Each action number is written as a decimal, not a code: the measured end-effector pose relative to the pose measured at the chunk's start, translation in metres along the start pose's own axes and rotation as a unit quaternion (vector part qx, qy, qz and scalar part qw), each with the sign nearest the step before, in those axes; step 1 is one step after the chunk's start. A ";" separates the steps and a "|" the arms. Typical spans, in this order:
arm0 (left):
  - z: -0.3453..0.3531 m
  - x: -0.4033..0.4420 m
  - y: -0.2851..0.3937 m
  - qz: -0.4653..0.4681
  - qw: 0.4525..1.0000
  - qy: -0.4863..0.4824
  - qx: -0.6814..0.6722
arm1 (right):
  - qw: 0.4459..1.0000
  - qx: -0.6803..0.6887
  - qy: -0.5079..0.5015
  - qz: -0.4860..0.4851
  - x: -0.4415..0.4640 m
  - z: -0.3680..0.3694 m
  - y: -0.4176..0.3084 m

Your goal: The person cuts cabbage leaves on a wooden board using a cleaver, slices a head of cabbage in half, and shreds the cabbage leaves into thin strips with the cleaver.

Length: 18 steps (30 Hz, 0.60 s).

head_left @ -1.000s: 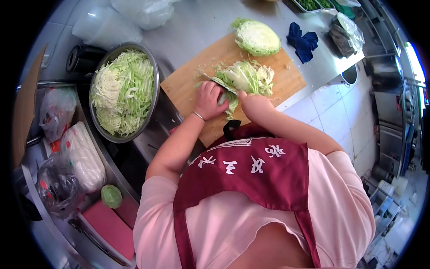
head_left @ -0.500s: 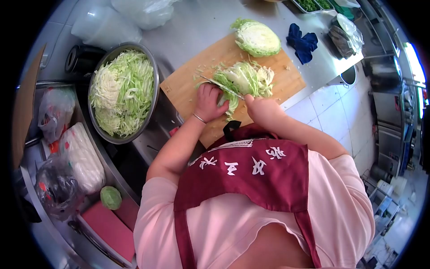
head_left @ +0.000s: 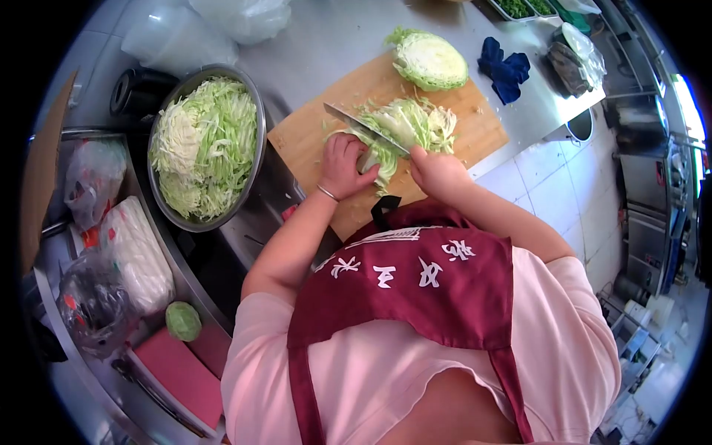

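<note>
My right hand (head_left: 439, 175) is closed around the handle of a kitchen knife (head_left: 363, 129), whose broad blade slants up and left over the cutting board (head_left: 304, 141). My left hand (head_left: 344, 165) presses curled fingers on a piece of cabbage, close to the near side of the blade; that piece is mostly hidden under the palm. Shredded cabbage (head_left: 423, 124) lies heaped on the far side of the knife, with some strands between my hands. At the board's far edge rests a cabbage half (head_left: 430, 61), pale cut face up.
A metal bowl (head_left: 261, 148) heaped with shredded cabbage stands left of the board. Dark blue gloves (head_left: 504, 70) and a plastic-wrapped bundle (head_left: 572, 63) lie to the right. Lower left, a small whole cabbage (head_left: 183, 321) sits near a red board (head_left: 178, 367) and plastic bags (head_left: 96, 304).
The knife blade has lifted and turned so that more of its flat side shows. My right hand has shifted slightly, while my left hand stays on the cabbage piece.
</note>
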<state>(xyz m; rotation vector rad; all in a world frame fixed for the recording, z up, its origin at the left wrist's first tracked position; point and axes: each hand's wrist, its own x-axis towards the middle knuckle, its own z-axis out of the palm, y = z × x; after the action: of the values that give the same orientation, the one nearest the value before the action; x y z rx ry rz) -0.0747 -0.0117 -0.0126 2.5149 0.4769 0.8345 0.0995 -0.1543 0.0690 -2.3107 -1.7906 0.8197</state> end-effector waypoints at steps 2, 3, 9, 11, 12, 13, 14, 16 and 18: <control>0.004 -0.002 -0.004 0.015 1.000 0.015 0.008 | 0.999 -0.018 -0.030 0.009 -0.006 -0.012 -0.009; 0.006 -0.003 -0.006 0.016 1.000 0.015 0.007 | 0.999 -0.035 -0.040 0.004 -0.009 -0.014 -0.011; 0.010 -0.005 -0.006 0.001 1.000 0.011 -0.005 | 0.995 -0.061 -0.078 0.003 0.009 0.012 -0.010; 0.009 -0.003 -0.006 0.010 1.000 0.020 0.006 | 0.995 -0.063 -0.072 -0.010 0.019 0.036 0.002; 0.009 -0.003 -0.007 0.011 1.000 0.021 0.007 | 0.998 -0.050 -0.042 -0.003 0.021 0.047 0.009; 0.008 -0.003 -0.007 0.005 1.000 0.016 0.003 | 0.999 -0.037 -0.013 0.003 0.022 0.049 0.011; 0.008 -0.004 -0.006 -0.001 1.000 0.014 -0.001 | 0.999 -0.038 -0.013 0.001 0.023 0.048 0.015; 0.005 -0.008 -0.004 0.001 1.000 0.014 -0.006 | 1.000 -0.004 -0.020 0.012 0.024 0.042 0.018; 0.003 -0.005 -0.005 0.004 1.000 0.017 -0.009 | 1.000 0.000 -0.011 0.012 0.019 0.030 0.013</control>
<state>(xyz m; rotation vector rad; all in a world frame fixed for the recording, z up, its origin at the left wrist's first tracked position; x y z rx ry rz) -0.0780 -0.0106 -0.0198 2.4906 0.4698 0.8830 0.0993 -0.1478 0.0321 -2.3365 -1.7744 0.8520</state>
